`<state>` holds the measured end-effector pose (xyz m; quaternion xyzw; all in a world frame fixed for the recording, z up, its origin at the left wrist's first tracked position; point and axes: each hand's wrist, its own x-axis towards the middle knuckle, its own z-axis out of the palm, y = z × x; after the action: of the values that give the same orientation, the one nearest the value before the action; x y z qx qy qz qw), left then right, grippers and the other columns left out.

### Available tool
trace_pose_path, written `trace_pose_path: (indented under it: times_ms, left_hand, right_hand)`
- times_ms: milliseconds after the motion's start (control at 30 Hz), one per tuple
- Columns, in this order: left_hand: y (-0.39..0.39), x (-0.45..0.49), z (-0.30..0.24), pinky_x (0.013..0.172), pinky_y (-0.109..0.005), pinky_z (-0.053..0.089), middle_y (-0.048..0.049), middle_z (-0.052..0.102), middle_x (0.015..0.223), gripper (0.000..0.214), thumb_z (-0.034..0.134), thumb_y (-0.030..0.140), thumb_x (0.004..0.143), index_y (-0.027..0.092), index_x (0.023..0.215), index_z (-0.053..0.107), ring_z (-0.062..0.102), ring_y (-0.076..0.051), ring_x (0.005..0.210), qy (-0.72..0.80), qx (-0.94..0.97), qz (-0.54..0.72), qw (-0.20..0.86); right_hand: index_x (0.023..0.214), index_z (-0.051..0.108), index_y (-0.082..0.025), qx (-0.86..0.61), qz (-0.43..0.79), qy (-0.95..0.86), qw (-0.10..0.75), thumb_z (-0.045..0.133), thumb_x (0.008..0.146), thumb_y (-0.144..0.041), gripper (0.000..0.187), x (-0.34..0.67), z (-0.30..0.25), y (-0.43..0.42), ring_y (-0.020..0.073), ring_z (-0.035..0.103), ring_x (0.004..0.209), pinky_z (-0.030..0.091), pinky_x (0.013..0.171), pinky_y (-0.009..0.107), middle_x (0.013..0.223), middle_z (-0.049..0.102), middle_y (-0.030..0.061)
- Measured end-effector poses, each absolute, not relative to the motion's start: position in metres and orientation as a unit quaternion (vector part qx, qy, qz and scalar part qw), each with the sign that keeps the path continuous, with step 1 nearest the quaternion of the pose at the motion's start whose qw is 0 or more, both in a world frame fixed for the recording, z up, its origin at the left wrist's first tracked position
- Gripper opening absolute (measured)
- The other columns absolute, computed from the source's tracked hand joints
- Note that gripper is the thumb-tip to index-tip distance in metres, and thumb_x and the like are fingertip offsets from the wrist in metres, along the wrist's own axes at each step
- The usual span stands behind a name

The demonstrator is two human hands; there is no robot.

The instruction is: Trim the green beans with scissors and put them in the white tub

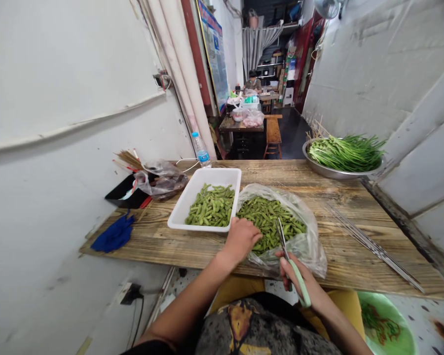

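My right hand [301, 283] grips a pair of scissors [299, 283] with pale green handles. The metal blades point up and away, slightly apart, over a clear plastic bag [314, 236] full of green edamame pods [270, 217]. At the bag's left side my left hand [243, 236] rests with its fingers curled together against the pods. Whatever lies between those fingertips is hidden. Just beyond this hand stands a white plastic tub [174, 212], holding more edamame pods [212, 204] heaped toward its near right side.
On the wooden table [163, 246] are a metal bowl of greens [340, 172], metal skewers [373, 244], a water bottle [203, 153], a black container [124, 190] and a blue cloth [113, 234]. A green basin [388, 320] sits below right. Another person [253, 84] sits far back.
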<state>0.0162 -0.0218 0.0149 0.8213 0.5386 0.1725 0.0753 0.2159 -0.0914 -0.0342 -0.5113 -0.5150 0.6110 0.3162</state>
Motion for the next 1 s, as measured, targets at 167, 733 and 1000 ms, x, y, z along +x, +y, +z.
trace_pose_path:
  times_ms: [167, 733, 1000]
  left_hand:
    - [-0.029, 0.034, -0.006, 0.076, -0.038, 0.030, -0.0125, 0.064, 0.076, 0.013, 0.063, 0.024, 0.071, 0.013, 0.067, 0.066, 0.054, -0.026, 0.085, 0.529, 0.842, 0.028, 0.101]
    - [-0.032, 0.050, -0.010, 0.058, -0.021, 0.044, -0.0037, 0.068, 0.065, 0.019, 0.069, 0.031, 0.064, 0.014, 0.068, 0.061, 0.061, -0.011, 0.057, 0.523, 0.371, 0.529, 0.556]
    - [-0.040, 0.062, -0.010, 0.056, -0.022, 0.043, -0.0035, 0.067, 0.062, 0.021, 0.069, 0.031, 0.064, 0.012, 0.069, 0.060, 0.059, -0.011, 0.055, 0.501, 0.370, 0.514, 0.590]
  right_hand:
    - [0.115, 0.045, -0.020, -0.522, 0.604, -0.516, 0.311, 0.045, 0.081, -0.058, 0.051, 0.218, -0.037, -0.094, 0.0104, 0.043, 0.047, 0.037, 0.044, 0.022, 0.060, 0.043, -0.0060]
    - [0.108, 0.045, -0.019, -0.537, 0.601, -0.509, 0.302, 0.042, 0.082, -0.059, 0.047, 0.213, -0.034, -0.095, 0.0092, 0.042, 0.045, 0.035, 0.041, 0.020, 0.060, 0.041, -0.0067]
    - [0.092, 0.051, -0.019, -0.517, 0.619, -0.505, 0.308, 0.047, 0.078, -0.060, 0.044, 0.202, -0.021, -0.095, 0.0086, 0.042, 0.042, 0.038, 0.037, 0.019, 0.055, 0.043, -0.0067]
